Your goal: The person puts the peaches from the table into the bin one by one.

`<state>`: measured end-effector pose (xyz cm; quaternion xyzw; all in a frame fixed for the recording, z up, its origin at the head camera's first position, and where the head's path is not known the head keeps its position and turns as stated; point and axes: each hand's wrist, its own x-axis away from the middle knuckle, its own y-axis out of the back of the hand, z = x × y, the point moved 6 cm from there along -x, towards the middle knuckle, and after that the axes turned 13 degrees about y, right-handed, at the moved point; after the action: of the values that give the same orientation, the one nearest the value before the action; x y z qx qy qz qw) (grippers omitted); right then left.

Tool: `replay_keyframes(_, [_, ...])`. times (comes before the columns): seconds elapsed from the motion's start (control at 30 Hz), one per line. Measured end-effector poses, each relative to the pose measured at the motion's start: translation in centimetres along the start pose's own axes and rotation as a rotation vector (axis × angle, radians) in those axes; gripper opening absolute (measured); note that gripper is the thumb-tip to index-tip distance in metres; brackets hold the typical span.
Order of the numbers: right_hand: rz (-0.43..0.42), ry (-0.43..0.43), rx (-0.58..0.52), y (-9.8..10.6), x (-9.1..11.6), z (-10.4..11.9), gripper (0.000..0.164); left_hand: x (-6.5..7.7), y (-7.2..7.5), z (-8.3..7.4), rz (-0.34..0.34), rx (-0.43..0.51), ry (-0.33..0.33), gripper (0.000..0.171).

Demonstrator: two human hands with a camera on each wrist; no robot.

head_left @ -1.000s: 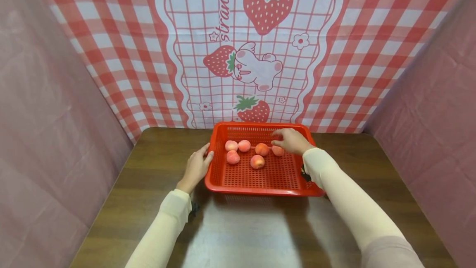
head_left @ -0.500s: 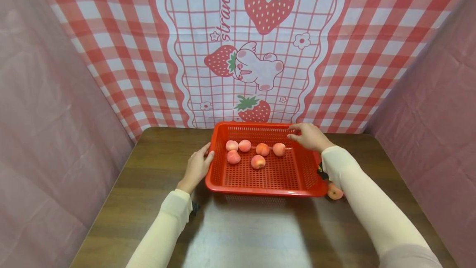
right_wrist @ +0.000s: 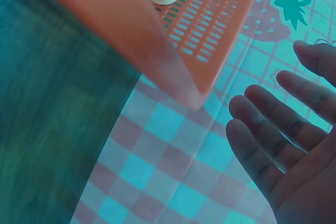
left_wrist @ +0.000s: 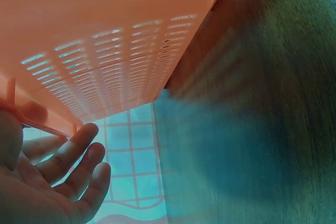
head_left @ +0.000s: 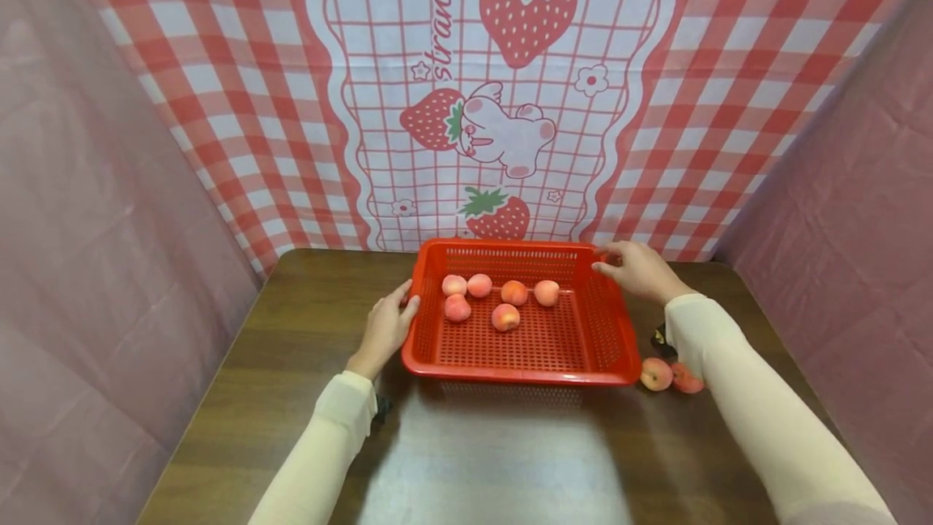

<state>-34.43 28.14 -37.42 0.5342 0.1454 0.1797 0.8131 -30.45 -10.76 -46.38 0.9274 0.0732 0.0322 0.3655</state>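
Note:
A red perforated plastic basket (head_left: pixel 519 375) stands on the wooden table, with several peaches (head_left: pixel 505 317) lying on its bottom, mostly toward the left and middle. At its left rim is my left hand (head_left: pixel 384 326), the thumb over the edge and the fingers outside beneath it; the left wrist view shows these fingers (left_wrist: pixel 79 156) loosely spread below the rim. My right hand (head_left: pixel 640 270) hovers above the back right corner, holding nothing. In the right wrist view its fingers (right_wrist: pixel 262 124) look relaxed and apart from the basket's edge.
Two peaches (head_left: pixel 656 374) lie on the table (head_left: pixel 306 347) just right of the basket, beside the right sleeve. A red-and-white checked cloth (head_left: pixel 240 87) with strawberries hangs behind the basket. Pink curtains (head_left: pixel 845 225) close off both sides.
My right hand has moved right, from above the rightmost peach in the basket to the back right corner. The two peaches outside have come into sight. The left hand stays on the rim.

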Motion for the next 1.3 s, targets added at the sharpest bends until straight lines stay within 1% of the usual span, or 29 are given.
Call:
replay_keyframes(0.2, [-0.007,-0.006,-0.008,0.0,1.5,-0.6,0.042,-0.1,-0.1,0.1,0.001,0.012,0.004,0.044])
replay_keyframes(0.53, [-0.033,0.001,0.006,-0.1,3.3,-1.8,0.039,-0.2,-0.3,0.2,-0.010,0.005,-0.017,0.044])
replay_keyframes(0.67, [-0.009,-0.001,0.019,0.0,3.9,-2.2,0.036,-0.2,-0.3,0.2,-0.018,0.003,-0.021,0.044])
replay_keyframes(0.9, [0.094,-0.013,0.011,-1.0,5.1,-3.2,0.036,-0.2,-0.3,0.3,-0.013,0.007,-0.005,0.044])
replay_keyframes(1.1, [0.136,0.008,0.027,-1.6,5.5,-3.3,0.033,-0.2,-0.2,0.4,-0.015,0.008,-0.001,0.044])
replay_keyframes(1.3, [0.191,0.008,0.006,-2.1,5.9,-3.3,0.031,-0.4,-0.2,0.3,-0.004,0.012,0.004,0.045])
